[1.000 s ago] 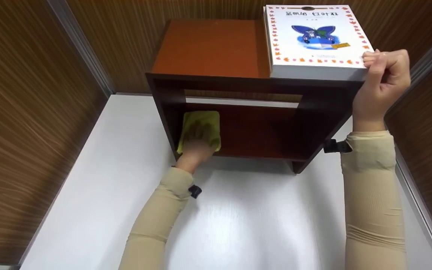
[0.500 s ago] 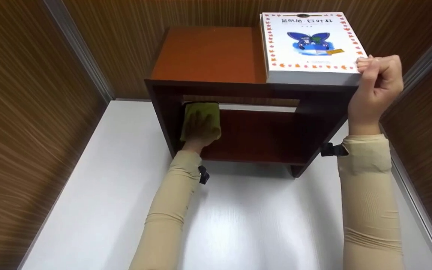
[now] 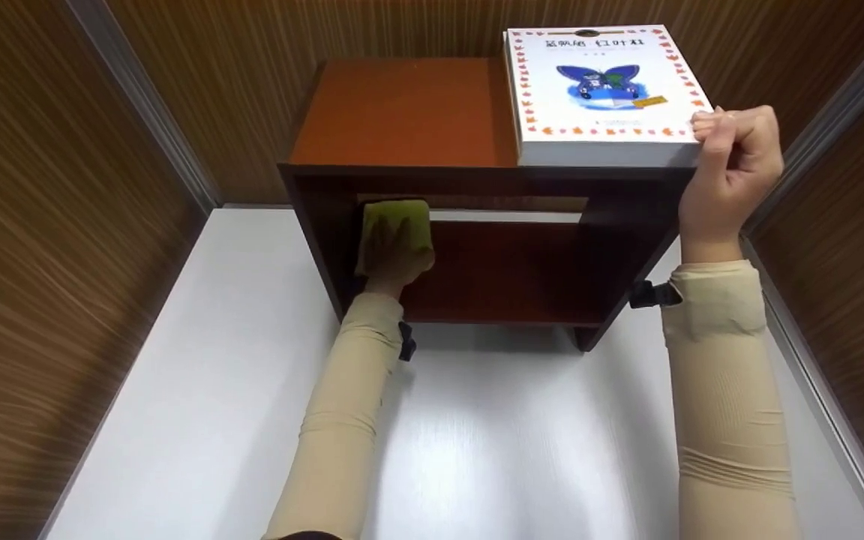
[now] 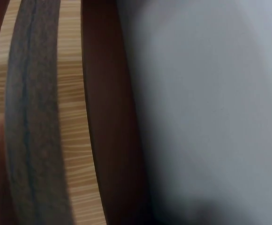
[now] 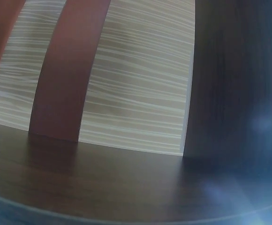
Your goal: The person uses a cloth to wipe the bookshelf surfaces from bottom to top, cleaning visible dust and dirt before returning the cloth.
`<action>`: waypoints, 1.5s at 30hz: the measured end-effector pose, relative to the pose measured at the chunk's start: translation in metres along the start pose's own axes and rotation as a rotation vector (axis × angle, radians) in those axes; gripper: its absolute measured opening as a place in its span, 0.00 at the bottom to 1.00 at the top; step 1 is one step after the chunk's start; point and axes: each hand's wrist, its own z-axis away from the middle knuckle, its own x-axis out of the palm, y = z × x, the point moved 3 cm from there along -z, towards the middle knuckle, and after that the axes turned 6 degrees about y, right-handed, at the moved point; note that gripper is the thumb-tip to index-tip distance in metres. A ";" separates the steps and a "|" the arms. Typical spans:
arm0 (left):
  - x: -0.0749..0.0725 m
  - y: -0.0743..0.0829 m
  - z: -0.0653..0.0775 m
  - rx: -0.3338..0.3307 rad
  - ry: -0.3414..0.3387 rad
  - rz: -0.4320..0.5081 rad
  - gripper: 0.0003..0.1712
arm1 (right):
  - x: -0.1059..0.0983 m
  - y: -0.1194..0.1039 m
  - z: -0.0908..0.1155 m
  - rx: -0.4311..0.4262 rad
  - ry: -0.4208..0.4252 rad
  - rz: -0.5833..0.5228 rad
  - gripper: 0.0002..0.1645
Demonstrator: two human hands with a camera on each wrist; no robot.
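A dark brown wooden shelf unit with a reddish-brown top stands upright in the head view. Inside its left part, my left hand lies over a folded yellow-green cloth, fingers straight and spread. A sliver of the left hand shows at the left border of the left wrist view, where the cloth is hidden. My right hand grips the front right corner of a thick white picture book with a butterfly cover, at the shelf's top right corner. Neither the right hand nor the book shows in the right wrist view.
Beneath the shelf unit is a white tabletop. Wood-grain panels rise at the left, right and back. The unit's reddish lower board runs between its two dark side walls.
My left hand has pushed the cloth deeper toward the back of the shelf unit, then slowed. The right hand keeps its place at the book's corner. The head view has shifted slightly.
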 end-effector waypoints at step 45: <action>0.002 0.001 0.103 0.117 0.066 -0.139 0.39 | 0.000 -0.003 -0.002 -0.054 -0.013 -0.010 0.13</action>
